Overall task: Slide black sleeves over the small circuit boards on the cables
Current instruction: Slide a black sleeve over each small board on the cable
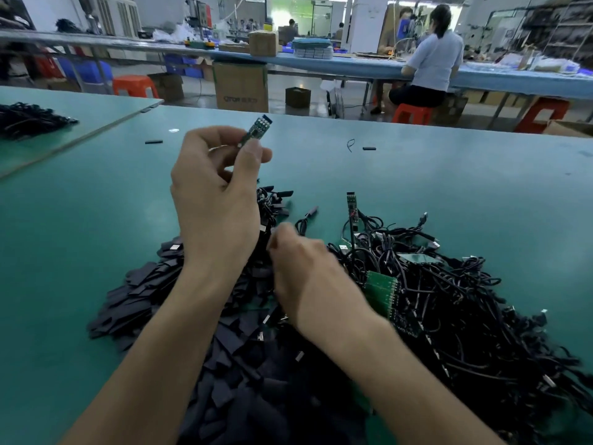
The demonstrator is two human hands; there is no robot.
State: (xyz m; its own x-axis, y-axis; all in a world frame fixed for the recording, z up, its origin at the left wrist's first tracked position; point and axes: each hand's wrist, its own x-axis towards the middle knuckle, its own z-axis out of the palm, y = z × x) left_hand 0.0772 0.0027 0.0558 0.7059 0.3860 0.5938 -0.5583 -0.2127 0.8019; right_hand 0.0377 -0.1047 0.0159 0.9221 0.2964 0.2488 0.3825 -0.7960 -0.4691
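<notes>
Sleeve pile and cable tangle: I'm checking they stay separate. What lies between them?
Head view: right hand and forearm lie between sleeve pile and cable tangle; farther back, table with one loose cable.

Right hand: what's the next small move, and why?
Likely pinch one sleeve from the sleeve pile and bring it up. The left hand holds a bare circuit board raised, no sleeve on it; the right hand is down at the pile, too blurred to show a grip.
</notes>
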